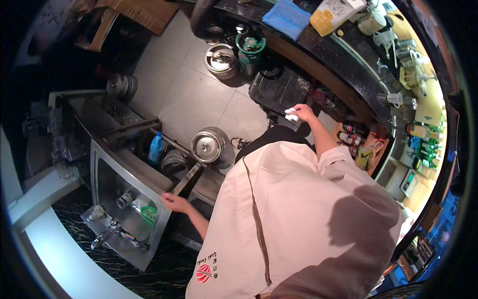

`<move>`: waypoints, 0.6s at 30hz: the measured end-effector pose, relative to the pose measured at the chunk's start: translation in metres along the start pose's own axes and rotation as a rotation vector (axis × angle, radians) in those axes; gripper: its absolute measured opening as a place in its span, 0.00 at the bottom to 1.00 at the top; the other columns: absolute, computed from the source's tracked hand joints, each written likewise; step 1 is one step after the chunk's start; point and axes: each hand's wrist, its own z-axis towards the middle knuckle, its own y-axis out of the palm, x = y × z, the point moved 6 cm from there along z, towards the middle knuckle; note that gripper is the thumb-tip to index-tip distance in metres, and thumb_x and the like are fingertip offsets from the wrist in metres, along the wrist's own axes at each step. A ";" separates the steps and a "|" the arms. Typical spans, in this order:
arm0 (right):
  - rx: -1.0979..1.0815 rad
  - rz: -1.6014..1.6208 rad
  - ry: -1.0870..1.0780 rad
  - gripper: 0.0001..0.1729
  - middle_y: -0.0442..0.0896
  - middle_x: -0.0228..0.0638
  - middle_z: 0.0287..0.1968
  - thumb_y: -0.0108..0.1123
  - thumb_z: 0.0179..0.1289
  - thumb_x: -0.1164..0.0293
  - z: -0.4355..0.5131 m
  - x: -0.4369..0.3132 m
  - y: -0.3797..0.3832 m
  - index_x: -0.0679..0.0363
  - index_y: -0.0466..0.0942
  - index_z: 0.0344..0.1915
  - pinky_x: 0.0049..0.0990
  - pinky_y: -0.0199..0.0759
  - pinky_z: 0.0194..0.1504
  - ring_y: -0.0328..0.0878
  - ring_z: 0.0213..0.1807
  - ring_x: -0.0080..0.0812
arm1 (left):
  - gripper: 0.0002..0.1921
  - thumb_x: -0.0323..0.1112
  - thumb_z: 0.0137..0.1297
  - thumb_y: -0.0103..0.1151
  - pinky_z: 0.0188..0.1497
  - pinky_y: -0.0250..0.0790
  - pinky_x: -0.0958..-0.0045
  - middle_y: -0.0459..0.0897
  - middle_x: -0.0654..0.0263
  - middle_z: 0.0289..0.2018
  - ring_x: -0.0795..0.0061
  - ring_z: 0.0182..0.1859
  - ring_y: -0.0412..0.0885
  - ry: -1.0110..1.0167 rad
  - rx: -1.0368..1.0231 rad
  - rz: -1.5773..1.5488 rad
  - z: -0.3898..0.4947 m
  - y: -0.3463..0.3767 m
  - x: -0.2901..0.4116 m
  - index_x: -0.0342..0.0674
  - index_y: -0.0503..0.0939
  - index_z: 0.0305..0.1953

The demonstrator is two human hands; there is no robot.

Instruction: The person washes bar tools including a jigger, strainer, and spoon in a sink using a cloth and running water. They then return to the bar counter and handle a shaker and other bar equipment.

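My right hand (303, 113), at right of centre, grips a crumpled white tissue or cloth (291, 114). Below it are my shoes and dark trousers. My left hand (175, 203) is beside the metal rim of a sink (158, 209); it is somewhat blurred, and whether its fingers are closed or touch the rim is unclear. Inside the sink lie a small metal container (124, 200) and a green mesh item (149, 215). A steel keg (207, 145) stands on the floor between my hands, near a blue bottle (155, 147) on the left.
Another steel keg (221, 61) and a green bin-like container (251, 48) stand ahead, next to a black lidded box (280, 89). A further keg (122, 86) is at left. The dark counter (328, 56) curves along the right, with a carton (332, 17), blue cloth (286, 18), jugs and bottles.
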 end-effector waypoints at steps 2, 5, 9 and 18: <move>-0.071 0.110 0.126 0.18 0.86 0.33 0.34 0.71 0.50 0.59 -0.002 0.004 0.003 0.55 0.83 0.40 0.31 0.76 0.31 0.82 0.32 0.30 | 0.15 0.38 0.72 0.51 0.46 0.72 0.67 0.81 0.55 0.42 0.64 0.43 0.78 -0.118 -0.263 -0.152 -0.050 0.038 0.017 0.30 0.77 0.47; -0.196 0.161 0.147 0.17 0.84 0.33 0.30 0.70 0.51 0.62 0.001 0.009 0.007 0.57 0.82 0.40 0.29 0.74 0.23 0.79 0.26 0.27 | 0.16 0.40 0.71 0.54 0.46 0.72 0.71 0.81 0.60 0.41 0.72 0.42 0.77 -0.376 -0.791 -0.247 -0.139 0.096 0.024 0.32 0.76 0.49; -0.285 0.207 0.165 0.14 0.83 0.34 0.28 0.70 0.52 0.65 0.019 0.031 0.004 0.58 0.82 0.38 0.30 0.76 0.23 0.80 0.24 0.27 | 0.17 0.43 0.70 0.55 0.45 0.70 0.73 0.81 0.62 0.40 0.74 0.41 0.78 -0.198 -1.225 -0.358 -0.206 0.120 0.057 0.35 0.77 0.50; -0.206 -0.080 0.053 0.15 0.85 0.36 0.31 0.68 0.49 0.62 0.020 0.036 -0.028 0.59 0.83 0.35 0.31 0.76 0.39 0.83 0.35 0.31 | 0.14 0.44 0.71 0.54 0.35 0.66 0.77 0.79 0.68 0.32 0.78 0.34 0.76 -0.532 -1.471 -0.164 -0.187 0.149 0.108 0.39 0.77 0.44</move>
